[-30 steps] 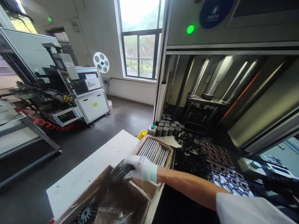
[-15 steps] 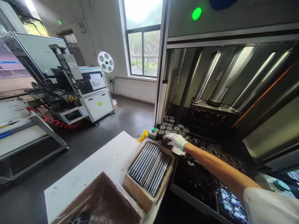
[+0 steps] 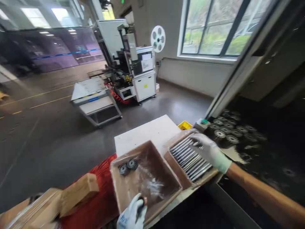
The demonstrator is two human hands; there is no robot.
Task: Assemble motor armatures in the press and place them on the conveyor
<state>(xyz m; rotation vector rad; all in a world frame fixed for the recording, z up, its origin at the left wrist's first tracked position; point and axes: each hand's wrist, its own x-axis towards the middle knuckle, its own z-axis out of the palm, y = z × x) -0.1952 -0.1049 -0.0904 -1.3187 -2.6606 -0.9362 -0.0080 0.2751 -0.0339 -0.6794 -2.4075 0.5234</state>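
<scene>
My left hand (image 3: pixel 132 213), in a white glove, is closed around a small dark part with a copper-coloured edge (image 3: pixel 145 200) at the near wall of an open cardboard box (image 3: pixel 113 173). Inside that plastic-lined box lie two dark toothed stacks (image 3: pixel 127 166). My right hand (image 3: pixel 209 152), also gloved, is over a second carton, which holds a row of shiny metal rods (image 3: pixel 188 159). Motion blur smears its fingers, so whether they grip anything is unclear. Right of it, many toothed metal discs (image 3: pixel 226 128) lie on the dark machine bed.
Both boxes stand on a white table (image 3: pixel 140 133). A green button box (image 3: pixel 202 124) and a yellow bin (image 3: pixel 184 125) are behind them. Wooden blocks (image 3: pixel 79 192) lie at the lower left beside red material. A cart (image 3: pixel 95 95) and a white machine (image 3: pixel 144 87) stand farther off.
The view has swung left and down. My right hand has moved from the toothed discs to above the rods. My left hand has come into view with a small part in it.
</scene>
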